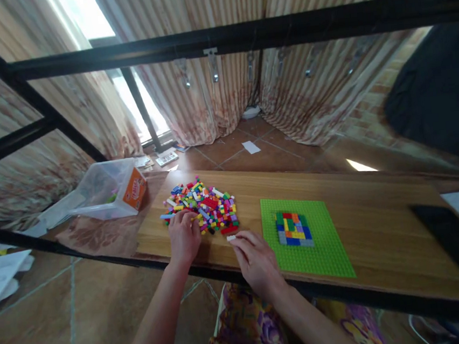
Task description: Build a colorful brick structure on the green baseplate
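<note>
Head cam: right hand (pixel 259 261) has a small white brick (pixel 231 238) pinched at the fingertips, near the loose brick pile (pixel 203 201). Left hand's (pixel 184 236) dipping into that pile's edge, can't tell if it's gripping anything. Multicolored brick build (pixel 294 229) sits on the green baseplate (pixel 335 256).

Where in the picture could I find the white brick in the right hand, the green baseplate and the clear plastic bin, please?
White brick (pixel 231 238), head view: its exposed part.
Green baseplate (pixel 324 234), head view: its bare studded right-hand part.
Clear plastic bin (pixel 135 190), head view: its orange-labelled wall.
</note>
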Demonstrator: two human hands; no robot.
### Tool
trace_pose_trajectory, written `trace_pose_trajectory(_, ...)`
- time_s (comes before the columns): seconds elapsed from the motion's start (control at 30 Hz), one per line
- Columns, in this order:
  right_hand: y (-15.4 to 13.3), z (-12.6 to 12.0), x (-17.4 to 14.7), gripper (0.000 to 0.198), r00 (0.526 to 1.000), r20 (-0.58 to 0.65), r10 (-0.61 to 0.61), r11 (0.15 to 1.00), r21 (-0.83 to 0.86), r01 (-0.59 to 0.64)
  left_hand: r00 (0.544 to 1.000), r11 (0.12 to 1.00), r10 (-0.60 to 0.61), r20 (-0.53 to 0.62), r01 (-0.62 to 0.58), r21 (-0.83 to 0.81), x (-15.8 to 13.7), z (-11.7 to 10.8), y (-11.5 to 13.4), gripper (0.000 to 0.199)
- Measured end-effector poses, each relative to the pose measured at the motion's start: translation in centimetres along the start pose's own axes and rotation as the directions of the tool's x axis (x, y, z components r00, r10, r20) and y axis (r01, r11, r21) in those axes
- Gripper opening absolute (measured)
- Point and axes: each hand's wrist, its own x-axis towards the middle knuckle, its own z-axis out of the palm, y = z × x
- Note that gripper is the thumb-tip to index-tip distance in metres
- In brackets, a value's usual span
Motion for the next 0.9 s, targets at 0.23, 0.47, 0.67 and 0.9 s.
trace_pose_trajectory(0.23,0.2,-2.0,-1.0,0.028,0.988,-0.094,0.119,0.987,0.119,-0.108,0.963,0.920,0.153,0.220,-0.057,-0.388,-2.8,-0.8,6.4,0.015)
trace_pose_trajectory(0.47,1.1,-5.0,-2.9,0.023,0.968,-0.111,0.226,0.966,0.157,-0.207,0.862,0.804,0.337,0.378,-0.054,-0.592,-4.9,0.0,11.4,0.019)
trace_pose_trajectory(0.67,2.8,-7.1,-4.7,0.023,0.949,-0.096,0.301,0.944,0.175,-0.281,0.846,0.780,0.360,0.393,-0.042,-0.625,-5.3,1.5,13.4,0.020)
trace_pose_trajectory(0.9,5.0,-9.1,-5.4,0.021,0.922,-0.109,0.372,0.921,0.163,-0.353,0.867,0.758,0.333,0.372,-0.011,-0.652,-5.6,3.5,15.6,0.021)
